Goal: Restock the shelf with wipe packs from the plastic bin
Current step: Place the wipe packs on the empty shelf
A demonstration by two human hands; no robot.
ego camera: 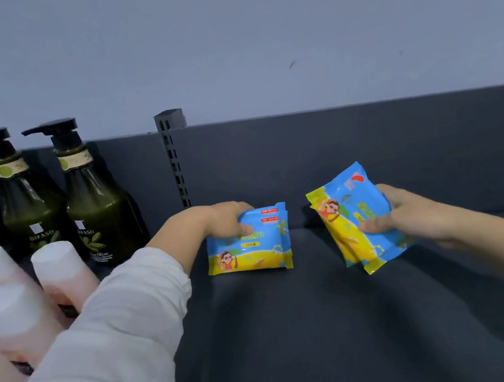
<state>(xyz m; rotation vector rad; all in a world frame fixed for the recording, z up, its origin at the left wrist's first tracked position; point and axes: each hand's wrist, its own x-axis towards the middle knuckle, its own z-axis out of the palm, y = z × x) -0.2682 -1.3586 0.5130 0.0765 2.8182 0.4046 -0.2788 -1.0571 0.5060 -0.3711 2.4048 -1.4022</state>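
The left wipe packs [248, 245], a blue and yellow pair stacked face to face, stand nearly upright towards the back of the shelf [302, 333]. Their lower edge is down at the shelf surface, but whether it touches cannot be told. The left hand [226, 222] grips them at the upper left corner. Its fingers curl over the top edge and one fingertip presses on the front face, so the packs hang below and to the right of the hand.

Just beside them, with a gap between, the right wipe packs [358, 219] are a second pair of the same kind, tilted with their yellow band to the left and held clear above the shelf. The right hand [416, 215] pinches them from their right side, with the thumb lying across the front face and the fingers curled behind. The packs stick out to the left of the palm.

A white sleeve [101, 335] covers the left forearm, while the right forearm is bare. The dark grey shelf has a back panel [372, 152] of the same colour and a slotted upright [176, 170] behind the left hand. To the left stand dark green pump bottles [100, 217], and in front of them pink bottles [63, 274] with white caps. A pale wall [215, 29] rises above the back panel.
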